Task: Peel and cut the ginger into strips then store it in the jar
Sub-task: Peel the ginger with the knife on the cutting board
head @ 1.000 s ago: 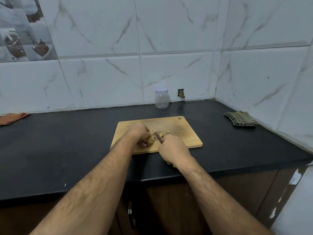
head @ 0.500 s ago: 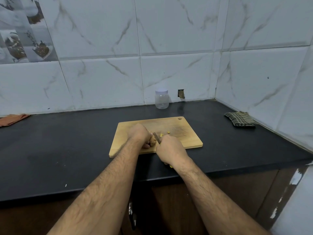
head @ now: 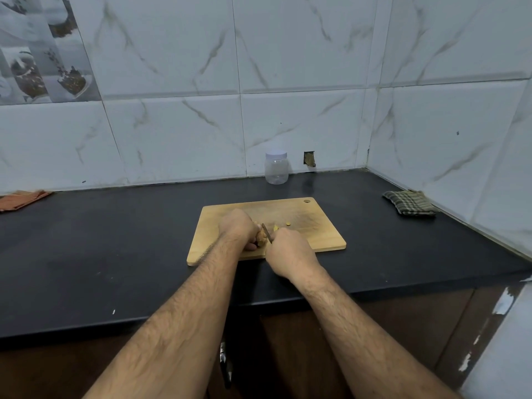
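Note:
A wooden cutting board (head: 322, 231) lies on the black counter. My left hand (head: 237, 227) grips a knobbly piece of ginger (head: 261, 239) on the board's near part. My right hand (head: 288, 251) grips a knife (head: 267, 233); its short blade stands against the ginger's right side, and the handle is hidden in my fist. Two small yellow cut bits (head: 288, 224) lie just beyond the blade. A clear plastic jar (head: 276, 168) with a pale lid stands upright at the back wall, apart from the board.
A green checked cloth (head: 410, 206) lies at the right near the corner wall. An orange cloth (head: 23, 197) sits at the far left edge. The black counter (head: 115, 249) ends in a front edge just below the board, with cabinet doors underneath.
My right hand has drawn the knife leftward and closer against the ginger; the blade now stands steeper. My left hand keeps its hold on the ginger.

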Demonstrator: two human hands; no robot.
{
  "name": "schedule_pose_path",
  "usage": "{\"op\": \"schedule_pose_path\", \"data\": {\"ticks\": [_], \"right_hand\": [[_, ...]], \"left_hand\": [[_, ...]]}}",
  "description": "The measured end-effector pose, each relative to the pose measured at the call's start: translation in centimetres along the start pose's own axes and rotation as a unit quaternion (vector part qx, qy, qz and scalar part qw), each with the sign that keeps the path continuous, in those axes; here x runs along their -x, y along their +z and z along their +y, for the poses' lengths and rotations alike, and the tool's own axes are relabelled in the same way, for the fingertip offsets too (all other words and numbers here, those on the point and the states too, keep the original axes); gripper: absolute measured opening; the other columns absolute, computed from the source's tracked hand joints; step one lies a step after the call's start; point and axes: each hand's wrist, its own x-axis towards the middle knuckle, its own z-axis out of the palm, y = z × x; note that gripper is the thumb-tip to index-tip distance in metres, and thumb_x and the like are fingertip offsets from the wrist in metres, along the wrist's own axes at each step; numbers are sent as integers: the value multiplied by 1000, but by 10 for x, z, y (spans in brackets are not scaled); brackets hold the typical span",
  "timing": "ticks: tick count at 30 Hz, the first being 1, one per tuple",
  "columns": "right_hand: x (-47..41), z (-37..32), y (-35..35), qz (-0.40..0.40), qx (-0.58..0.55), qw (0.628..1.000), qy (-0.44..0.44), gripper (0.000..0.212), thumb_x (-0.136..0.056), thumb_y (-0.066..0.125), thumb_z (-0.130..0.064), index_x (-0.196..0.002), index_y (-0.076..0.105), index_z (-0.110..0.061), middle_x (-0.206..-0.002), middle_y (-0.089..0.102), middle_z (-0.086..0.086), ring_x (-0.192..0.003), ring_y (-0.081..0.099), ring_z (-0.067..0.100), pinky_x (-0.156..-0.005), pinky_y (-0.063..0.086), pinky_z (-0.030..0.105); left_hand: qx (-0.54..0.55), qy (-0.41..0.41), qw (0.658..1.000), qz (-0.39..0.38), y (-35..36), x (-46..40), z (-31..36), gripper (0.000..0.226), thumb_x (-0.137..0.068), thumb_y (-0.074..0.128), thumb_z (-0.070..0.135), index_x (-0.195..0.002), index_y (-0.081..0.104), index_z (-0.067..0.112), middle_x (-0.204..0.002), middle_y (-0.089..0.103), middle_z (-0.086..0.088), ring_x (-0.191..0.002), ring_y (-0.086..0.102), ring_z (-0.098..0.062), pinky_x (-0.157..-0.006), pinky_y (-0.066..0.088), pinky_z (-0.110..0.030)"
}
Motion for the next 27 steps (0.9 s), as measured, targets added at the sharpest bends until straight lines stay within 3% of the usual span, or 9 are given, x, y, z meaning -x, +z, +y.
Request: {"op": "schedule_pose_path", "data": {"ticks": [5, 10, 16, 21, 27], "right_hand": [[-6, 2, -8, -28, -16, 999, 6, 24, -88, 48, -9, -98, 69, -12, -90, 64, 4, -77, 59, 21, -57, 44, 27], [-11, -1, -7, -44, -12, 999, 13, 18, -87, 48, -6, -90, 64, -12, -84, 62, 5, -68, 55, 20, -48, 36, 25], [-6, 7, -8, -59, -22, 998, 10, 28, -86, 46, -6, -100, 69, -11, -82, 63, 6, -60, 59, 21, -44, 41, 24], [-4, 7, -4, -21, -37, 999, 20, 22, -87, 46, -8, -95, 66, -9, -89, 65, 8, -73, 60, 25, -55, 43, 27], [-3, 9, -2, -11, -43, 999, 10, 22, -87, 47, -8, -94, 69, -10, -86, 65, 5, -73, 57, 21, -49, 36, 26]], "left_hand": [[15, -3, 1000, -7, 1, 1, 0, 25, -96, 65, 33, -98, 73, 9, -79, 74, -5, -47, 63, -12, -50, 54, -21], [27, -13, 1000, -3, 2, 1, 0, 23, -95, 66, 33, -100, 73, 12, -84, 75, -5, -52, 65, -13, -55, 56, -22], [39, -10, 999, 4, 5, 0, -1, 22, -95, 66, 32, -102, 72, 12, -84, 75, -6, -60, 68, -17, -72, 62, -29], [37, -13, 999, 0, 4, 1, -2, 23, -95, 65, 32, -104, 71, 12, -88, 76, -7, -56, 66, -16, -63, 57, -25], [28, -6, 1000, 2, 3, 1, -2, 24, -96, 64, 33, -103, 72, 11, -84, 76, -6, -54, 65, -14, -58, 55, -22]]}}
